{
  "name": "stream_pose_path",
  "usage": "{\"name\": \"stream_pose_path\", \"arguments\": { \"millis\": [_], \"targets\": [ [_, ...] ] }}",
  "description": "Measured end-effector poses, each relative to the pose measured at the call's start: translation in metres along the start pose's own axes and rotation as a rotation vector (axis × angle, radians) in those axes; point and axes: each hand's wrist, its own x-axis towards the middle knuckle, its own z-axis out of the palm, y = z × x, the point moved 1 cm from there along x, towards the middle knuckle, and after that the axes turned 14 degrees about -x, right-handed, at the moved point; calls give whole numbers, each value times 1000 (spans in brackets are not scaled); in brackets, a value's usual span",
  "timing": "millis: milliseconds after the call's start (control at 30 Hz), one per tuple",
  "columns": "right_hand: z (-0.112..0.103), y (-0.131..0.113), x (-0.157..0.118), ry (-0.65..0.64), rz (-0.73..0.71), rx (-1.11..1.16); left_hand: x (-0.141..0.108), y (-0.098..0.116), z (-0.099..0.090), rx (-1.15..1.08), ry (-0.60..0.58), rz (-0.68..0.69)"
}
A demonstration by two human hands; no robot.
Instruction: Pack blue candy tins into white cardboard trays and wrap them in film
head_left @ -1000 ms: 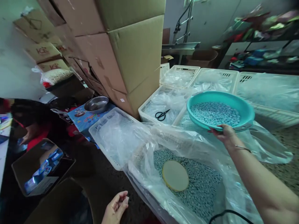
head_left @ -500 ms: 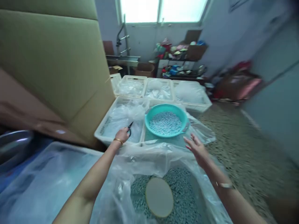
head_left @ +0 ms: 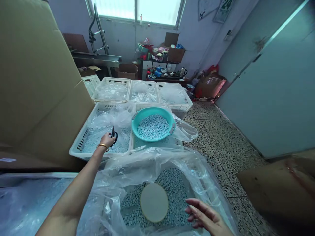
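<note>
Over the white crate (head_left: 74,151): left hand (head_left: 107,140) grasping scissors (head_left: 113,131) | right hand (head_left: 205,218) unladen, fingers half-curled near pellets (head_left: 177,183) | hazard, I judge: exposed blades could snag plastic (head_left: 104,115), spilling contents.

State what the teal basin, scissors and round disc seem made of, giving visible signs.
Teal basin: probably moulded plastic, judging by its smooth satin look and even colour.
Scissors in the left hand: likely metal at the narrow, pointed blades; the black handles could be plastic or coated metal.
Round disc: flat, pale and matte with a yellowish edge; material unclear, perhaps plastic.
</note>
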Motion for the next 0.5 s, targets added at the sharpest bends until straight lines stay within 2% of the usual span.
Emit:
{"name": "stream_pose_path", "arguments": {
  "millis": [67,133,200,267,333,400,500],
  "targets": [
    [13,-12,-3,-127,-36,50,-46,24,-5,-225,-60,68],
    [17,-21,-9,-227,-71,130,-117,48,5,-520,-215,164],
    [10,-23,-18,-283,-94,215,-205,69,33,-674,-425,233],
    [-8,-15,-30,-305,-106,283,-297,87,76,-678,-582,290],
    [-41,3,-45,-313,-100,350,-382,102,128,-580,-582,349],
    [-88,29,-61,-332,-84,409,-452,118,182,-482,-564,396],
    [-181,75,-78,-277,-47,422,-527,147,256,-463,-660,382]
  ]
}}
